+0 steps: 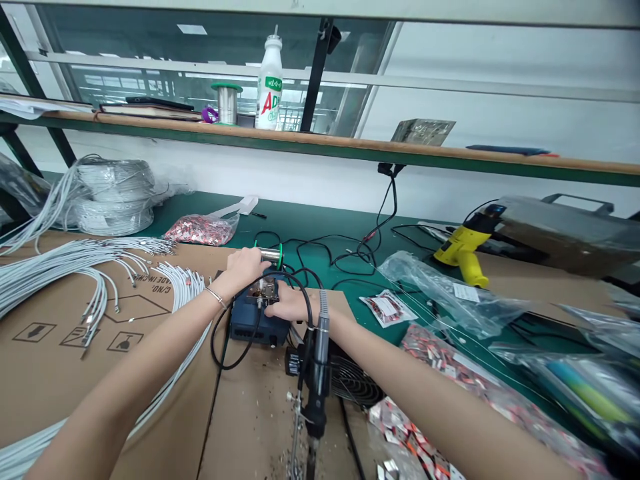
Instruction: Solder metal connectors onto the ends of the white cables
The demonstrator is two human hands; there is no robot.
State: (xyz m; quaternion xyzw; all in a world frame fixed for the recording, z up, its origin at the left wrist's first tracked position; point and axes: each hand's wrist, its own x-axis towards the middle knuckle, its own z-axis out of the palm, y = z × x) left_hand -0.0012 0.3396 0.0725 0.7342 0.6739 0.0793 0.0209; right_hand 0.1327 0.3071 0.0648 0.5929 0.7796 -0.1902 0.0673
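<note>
Both arms reach forward to a dark blue box-shaped device [257, 325] on the cardboard. My left hand [245, 267] rests at its top left, beside a solder wire spool [271, 255] with green rims; what its fingers hold, if anything, is hidden. On the right side of the device, my right hand [290, 303] touches a small metal fitting [263, 291] on top, its fingertips partly hidden. Black cables loop in front of both hands. A soldering tool [317, 380] in a metal stand points downward, nearer to me.
White cable bundles [60, 263] cover the left side. A black fan [353, 380] sits under my right forearm. Bags of red-and-white parts [460, 367], plastic bags and a yellow heat gun [463, 250] lie right. A shelf [340, 148] crosses the back, holding a white bottle [270, 83].
</note>
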